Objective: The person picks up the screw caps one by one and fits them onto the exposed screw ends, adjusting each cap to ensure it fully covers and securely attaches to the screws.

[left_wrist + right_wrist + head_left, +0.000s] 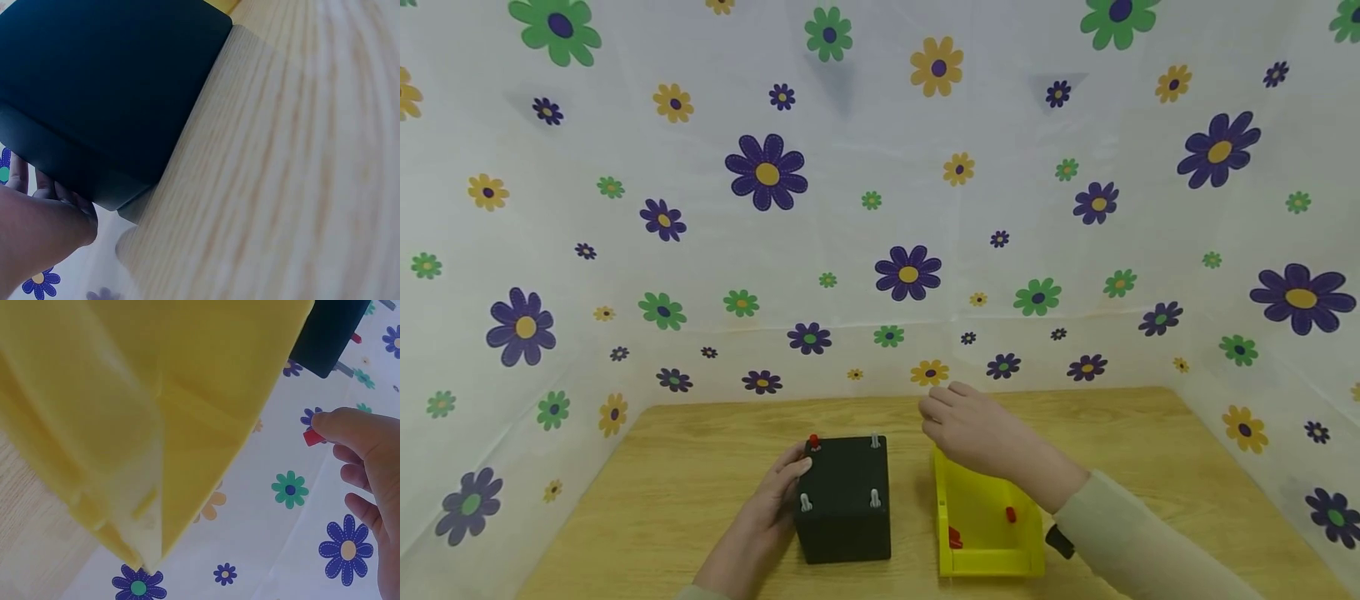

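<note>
A black box (844, 475) stands on the wooden table with a metal post near each top corner. One small red cap (814, 440) sits on the far-left post; the other posts are bare. My left hand (778, 492) holds the box at its left side, thumb by the top edge. Over the far end of a yellow bin (992, 562), my right hand (966, 425) is raised. Its thumb and fingers pinch another small red cap (312, 437), seen in the right wrist view. In the left wrist view, the box hides part of the left fingers.
Inside the bin lie loose red pieces (955, 539), to the right of the box. A strip of wooden table (913, 500) runs between box and bin. White flower-printed sheeting (850, 250) encloses the table at the back and both sides.
</note>
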The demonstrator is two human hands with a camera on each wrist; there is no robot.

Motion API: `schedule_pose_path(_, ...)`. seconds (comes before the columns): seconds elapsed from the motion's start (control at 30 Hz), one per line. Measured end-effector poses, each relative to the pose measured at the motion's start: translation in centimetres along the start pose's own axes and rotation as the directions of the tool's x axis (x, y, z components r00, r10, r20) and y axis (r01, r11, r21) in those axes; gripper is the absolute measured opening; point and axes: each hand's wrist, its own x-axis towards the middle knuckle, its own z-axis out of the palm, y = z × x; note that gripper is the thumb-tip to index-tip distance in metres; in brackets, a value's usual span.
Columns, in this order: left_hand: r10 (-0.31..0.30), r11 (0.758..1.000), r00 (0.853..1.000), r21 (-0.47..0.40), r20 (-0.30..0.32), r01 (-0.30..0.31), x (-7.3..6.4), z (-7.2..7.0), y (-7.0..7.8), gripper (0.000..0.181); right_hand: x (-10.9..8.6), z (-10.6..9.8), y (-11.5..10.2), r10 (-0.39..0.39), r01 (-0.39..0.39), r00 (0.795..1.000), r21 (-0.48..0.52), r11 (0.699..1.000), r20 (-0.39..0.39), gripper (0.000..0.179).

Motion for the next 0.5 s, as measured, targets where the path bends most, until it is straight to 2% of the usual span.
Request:
schedule_pose_path(0.13,-0.016,1.0,0.999,0.005,-0.032,0.016,0.05,0.05,-0.14,0.028,0.16,-0.29,-0.22,0.0,0.0,1.0,0.005,1.0,-0.007,0.016)
schedule_pose_path(0.5,-0.006,1.0,0.999,0.006,-0.036,0.006,0.21,0.0,-0.2,0.028,0.72,-0.82,-0.53,0.002,-0.001,0.996,0.015,1.0,-0.088,0.014)
